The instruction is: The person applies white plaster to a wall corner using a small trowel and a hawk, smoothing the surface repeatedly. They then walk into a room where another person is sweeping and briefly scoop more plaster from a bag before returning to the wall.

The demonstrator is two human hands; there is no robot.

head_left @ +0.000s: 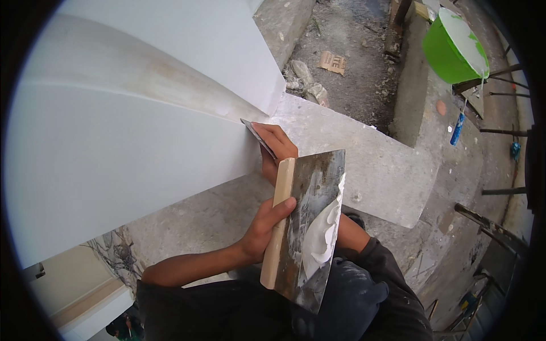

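Note:
My left hand [263, 230] grips the pale wooden handle [273, 256] of a wide steel trowel [301, 187], held out over my lap with a thick ridge of white paste [319, 238] along its right side. Behind the trowel, my right hand [277, 141] is closed on a narrower metal blade [256, 136], whose edge is at the corner of the white wall [114, 153], beside a pale, smudged recessed band [170, 74]. The trowel hides part of my right forearm.
A pale ledge [381, 176] lies below the wall. Beyond are rubble, a torn paper sack [331, 62] and crumpled bags [307, 85]. At right stand a green bucket [441, 54], a blue-handled tool [456, 128] and dark metal bars [500, 192]. Someone in green [122, 327] shows at lower left.

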